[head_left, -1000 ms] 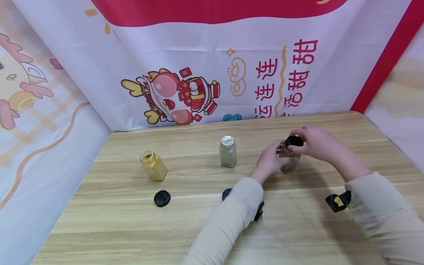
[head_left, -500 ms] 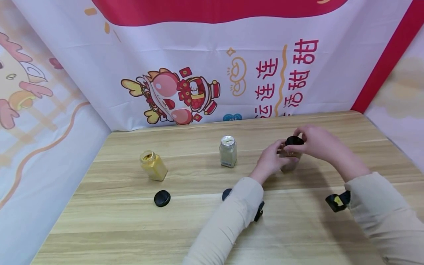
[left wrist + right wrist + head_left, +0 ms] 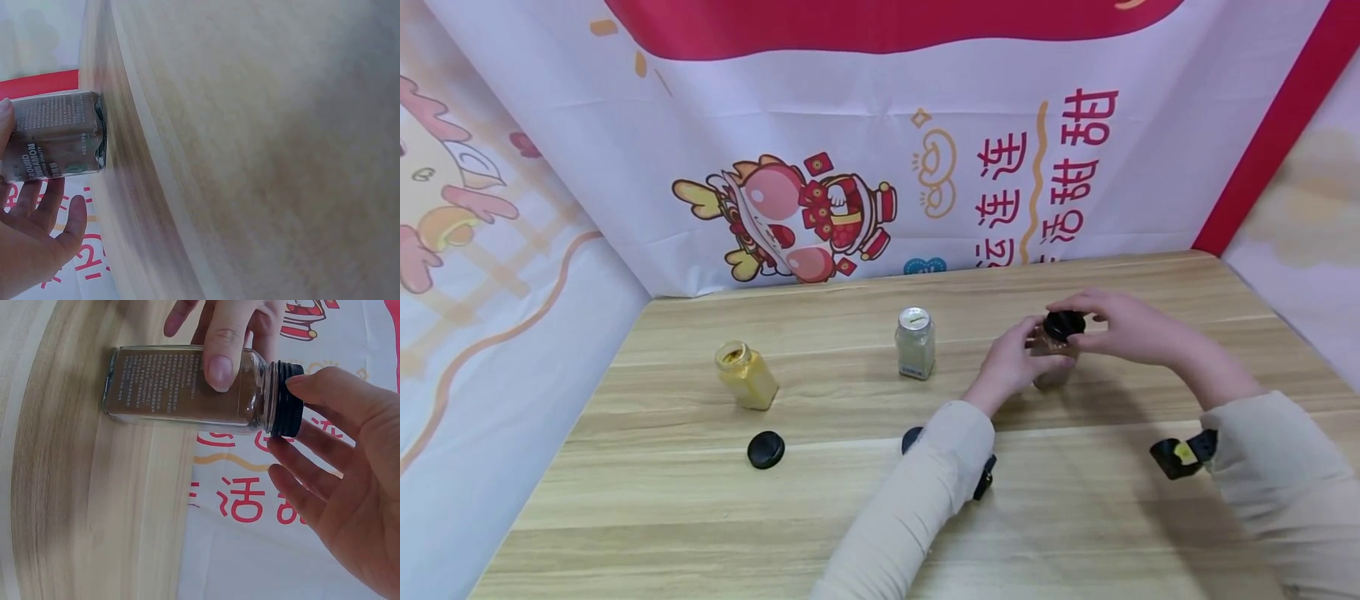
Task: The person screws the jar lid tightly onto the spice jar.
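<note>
My left hand grips a square glass jar of brown ground cinnamon, its thumb across one face in the right wrist view. The jar stands upright on the table, its label partly readable in the left wrist view. A ribbed black lid sits on the jar's neck, with some glass thread showing below it. The right hand pinches this lid, thumb on the near side and fingers on the far side.
To the left of the hands stands a jar of pale greenish powder with a silver seal. Farther left is an uncapped jar of yellow powder. One black lid lies before it; another black lid is partly behind the left sleeve. A printed cloth hangs behind the wooden table.
My right hand has turned about the lid and its wrist has swung outward to the right. The left hand and the cinnamon jar stay in place.
</note>
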`<state>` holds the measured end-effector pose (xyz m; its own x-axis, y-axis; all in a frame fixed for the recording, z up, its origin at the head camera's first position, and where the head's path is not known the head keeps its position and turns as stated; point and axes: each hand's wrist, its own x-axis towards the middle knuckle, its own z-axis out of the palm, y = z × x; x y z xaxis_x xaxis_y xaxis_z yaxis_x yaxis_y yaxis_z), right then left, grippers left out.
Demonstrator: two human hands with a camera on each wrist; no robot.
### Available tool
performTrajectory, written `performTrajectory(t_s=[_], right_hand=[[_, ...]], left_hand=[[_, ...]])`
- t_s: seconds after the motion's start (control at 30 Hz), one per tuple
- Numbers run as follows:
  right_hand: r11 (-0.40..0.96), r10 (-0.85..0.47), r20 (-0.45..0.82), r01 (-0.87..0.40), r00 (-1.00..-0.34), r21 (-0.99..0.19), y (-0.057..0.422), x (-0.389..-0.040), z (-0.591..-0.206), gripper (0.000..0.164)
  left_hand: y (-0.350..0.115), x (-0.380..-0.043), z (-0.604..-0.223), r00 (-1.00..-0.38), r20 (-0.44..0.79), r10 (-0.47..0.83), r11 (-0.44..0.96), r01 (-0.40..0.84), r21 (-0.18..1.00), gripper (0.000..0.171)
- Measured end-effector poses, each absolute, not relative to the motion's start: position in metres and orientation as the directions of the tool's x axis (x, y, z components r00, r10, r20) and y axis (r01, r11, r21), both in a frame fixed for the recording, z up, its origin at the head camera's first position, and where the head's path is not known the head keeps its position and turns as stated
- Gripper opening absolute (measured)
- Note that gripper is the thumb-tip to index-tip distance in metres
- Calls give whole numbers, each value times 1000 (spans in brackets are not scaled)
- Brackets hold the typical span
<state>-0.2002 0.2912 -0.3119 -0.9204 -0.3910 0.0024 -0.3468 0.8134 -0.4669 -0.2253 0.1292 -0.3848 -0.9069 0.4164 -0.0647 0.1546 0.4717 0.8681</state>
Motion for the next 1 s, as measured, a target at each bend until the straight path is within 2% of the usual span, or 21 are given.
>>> performTrajectory(t_s=[0.47, 0.6, 0.77, 1.0], right_hand=[[873, -286, 31, -274, -958, -404, 283, -204, -315, 42], [888, -249, 21, -237, -968, -394, 281, -205, -317, 53], [845, -309, 30, -289, -951, -450, 285, -201, -316, 58], [795, -395, 34, -360, -918, -488, 291, -200, -315, 48]], left_hand=[[130, -225, -386, -908, -65, 415, 447, 141, 883, 58], [130, -225, -385, -905, -60, 421, 437, 145, 888, 57], [131, -226, -386, -904, -56, 423, 442, 152, 884, 58], [129, -225, -385, -905, -47, 423, 458, 169, 873, 58]])
